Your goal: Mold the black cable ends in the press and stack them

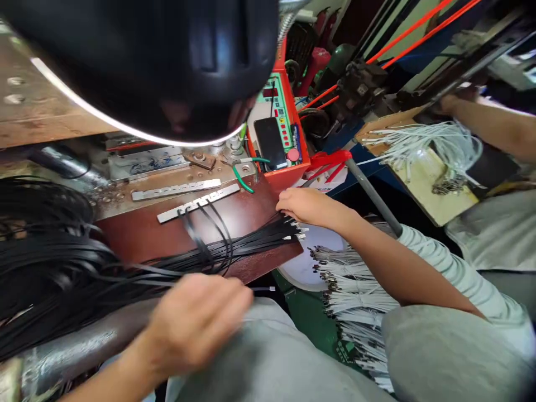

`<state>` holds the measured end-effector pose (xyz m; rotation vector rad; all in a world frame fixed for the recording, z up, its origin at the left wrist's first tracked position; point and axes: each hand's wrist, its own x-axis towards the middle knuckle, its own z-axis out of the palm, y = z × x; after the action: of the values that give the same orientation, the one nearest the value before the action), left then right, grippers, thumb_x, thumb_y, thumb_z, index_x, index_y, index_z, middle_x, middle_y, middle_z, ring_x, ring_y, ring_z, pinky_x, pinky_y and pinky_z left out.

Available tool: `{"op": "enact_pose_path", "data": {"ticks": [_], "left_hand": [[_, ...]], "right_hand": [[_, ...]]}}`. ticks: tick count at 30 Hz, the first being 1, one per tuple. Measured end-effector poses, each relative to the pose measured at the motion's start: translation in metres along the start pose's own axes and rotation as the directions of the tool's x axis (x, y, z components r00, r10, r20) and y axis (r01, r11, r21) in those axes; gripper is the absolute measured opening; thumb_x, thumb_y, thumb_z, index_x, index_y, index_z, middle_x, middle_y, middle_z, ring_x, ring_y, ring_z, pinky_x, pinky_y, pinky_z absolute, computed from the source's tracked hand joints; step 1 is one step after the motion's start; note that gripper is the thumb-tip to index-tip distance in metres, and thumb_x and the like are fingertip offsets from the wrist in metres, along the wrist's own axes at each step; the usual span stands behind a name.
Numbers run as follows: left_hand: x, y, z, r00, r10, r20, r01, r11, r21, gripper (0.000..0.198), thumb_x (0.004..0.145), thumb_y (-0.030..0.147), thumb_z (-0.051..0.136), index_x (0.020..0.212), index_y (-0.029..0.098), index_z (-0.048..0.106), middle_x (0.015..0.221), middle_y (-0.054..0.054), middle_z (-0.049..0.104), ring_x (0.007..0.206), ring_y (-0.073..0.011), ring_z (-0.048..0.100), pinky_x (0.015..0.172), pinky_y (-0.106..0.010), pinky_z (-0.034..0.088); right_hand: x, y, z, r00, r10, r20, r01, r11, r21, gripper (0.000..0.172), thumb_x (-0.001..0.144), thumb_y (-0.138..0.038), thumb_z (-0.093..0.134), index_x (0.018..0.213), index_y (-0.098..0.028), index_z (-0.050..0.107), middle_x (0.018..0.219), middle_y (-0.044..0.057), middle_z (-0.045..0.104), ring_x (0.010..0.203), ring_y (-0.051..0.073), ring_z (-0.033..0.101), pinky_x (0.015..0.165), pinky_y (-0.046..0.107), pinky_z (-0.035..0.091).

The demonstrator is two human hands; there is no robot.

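Note:
My left hand [201, 324] is smeared by motion in front of the table edge, with its fingers bent. What it holds, if anything, is hidden. A black cable end with a small white connector [272, 288] shows just beyond it. My right hand [307, 207] is closed in a pinch beside the connector end of a bundle of flat black cables [259, 240], with a thin black cable running up to its fingertips. Several cables loop from the bundle into the slots of a notched metal bar [199, 202] on the brown board [142, 237].
A second metal bar [176, 190] and green-handled pliers [245, 176] lie behind. A phone [270, 142] rests on an orange control box [299, 128]. A dark lamp hood [159, 67] hangs overhead. White cable bundles [360, 296] are below right; another person's arm [494, 125] is beyond.

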<state>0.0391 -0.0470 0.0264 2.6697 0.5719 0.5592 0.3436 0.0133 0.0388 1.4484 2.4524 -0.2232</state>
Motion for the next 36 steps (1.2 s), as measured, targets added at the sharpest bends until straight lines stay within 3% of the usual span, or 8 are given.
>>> {"op": "enact_pose_path", "data": {"ticks": [2,5,8,14,20,26,31,36], "left_hand": [[-0.004,0.018,0.027,0.969,0.184,0.166,-0.204,0.973,0.109,0.033,0.087,0.015,0.043,0.117,0.021,0.053,0.113,-0.007,0.06,0.1,-0.0216,0.054,0.084,-0.035,0.045],[-0.001,0.021,0.056,0.961,0.07,0.268,-0.147,0.948,0.281,0.024,0.086,0.013,0.045,0.107,0.012,0.057,0.109,-0.011,0.06,0.092,-0.0211,0.055,0.073,-0.032,0.047],[0.002,0.016,0.058,0.939,-0.008,0.343,-0.094,0.955,0.282,0.021,0.087,0.014,0.044,0.102,0.014,0.058,0.107,-0.011,0.059,0.084,-0.0207,0.056,0.061,-0.03,0.047],[-0.003,0.027,0.033,0.944,-0.243,0.222,0.287,0.938,-0.194,0.024,0.091,0.016,0.038,0.106,0.014,0.056,0.085,-0.006,0.064,0.076,-0.0168,0.059,0.066,-0.028,0.048],[-0.003,0.025,0.019,0.663,-0.659,0.355,0.659,0.288,-0.695,0.038,0.094,0.04,0.036,0.08,0.017,0.063,0.074,-0.002,0.065,0.049,-0.0068,0.05,0.051,-0.02,0.039],[-0.002,0.017,0.015,0.59,-0.678,0.439,0.621,0.033,-0.783,0.035,0.089,0.044,0.045,0.086,0.015,0.063,0.074,-0.003,0.063,0.046,-0.0052,0.044,0.044,-0.018,0.03],[-0.001,0.016,0.012,0.571,-0.672,0.473,0.619,-0.027,-0.785,0.037,0.087,0.047,0.046,0.09,0.014,0.062,0.073,-0.004,0.063,0.043,-0.0053,0.042,0.041,-0.018,0.026],[0.007,0.015,0.001,0.626,-0.661,0.414,0.625,0.107,-0.773,0.037,0.09,0.045,0.041,0.086,0.016,0.063,0.07,-0.002,0.063,0.043,-0.0064,0.045,0.041,-0.019,0.031]], "right_hand": [[0.012,-0.005,-0.001,0.986,0.059,-0.153,-0.067,0.997,-0.047,0.018,0.085,-0.015,0.046,0.084,-0.016,0.064,0.09,0.008,0.059,0.078,0.018,0.055,0.056,0.026,0.031],[0.04,-0.016,0.001,0.87,0.119,-0.478,-0.097,0.993,0.071,0.021,0.086,-0.016,0.041,0.092,-0.013,0.061,0.093,0.011,0.058,0.077,0.018,0.055,0.061,0.027,0.035],[0.072,-0.028,0.006,0.773,0.071,-0.63,0.15,0.945,0.291,0.021,0.082,-0.009,0.041,0.092,-0.014,0.059,0.088,0.008,0.06,0.078,0.017,0.055,0.068,0.026,0.04],[0.111,-0.039,0.007,0.808,-0.113,-0.578,0.392,0.835,0.386,0.015,0.078,-0.009,0.045,0.084,-0.016,0.057,0.077,0.002,0.061,0.071,0.013,0.054,0.068,0.022,0.038],[0.114,-0.043,-0.009,0.851,-0.271,-0.45,0.394,0.896,0.206,0.02,0.078,-0.006,0.041,0.088,-0.016,0.055,0.08,0.003,0.06,0.07,0.014,0.053,0.062,0.022,0.033],[0.116,-0.044,-0.017,0.908,-0.242,-0.343,0.302,0.944,0.134,0.022,0.08,-0.01,0.045,0.095,-0.019,0.058,0.086,0.003,0.065,0.073,0.016,0.057,0.059,0.024,0.032],[0.076,-0.044,-0.025,0.799,-0.21,-0.563,0.372,0.909,0.19,0.032,0.087,-0.012,0.038,0.113,-0.018,0.054,0.107,0.008,0.059,0.095,0.018,0.055,0.075,0.028,0.043],[0.024,-0.067,-0.027,0.666,-0.327,-0.671,0.406,0.913,-0.042,0.023,0.089,-0.019,0.043,0.101,-0.022,0.062,0.084,0.005,0.06,0.076,0.015,0.055,0.067,0.027,0.046]]}}
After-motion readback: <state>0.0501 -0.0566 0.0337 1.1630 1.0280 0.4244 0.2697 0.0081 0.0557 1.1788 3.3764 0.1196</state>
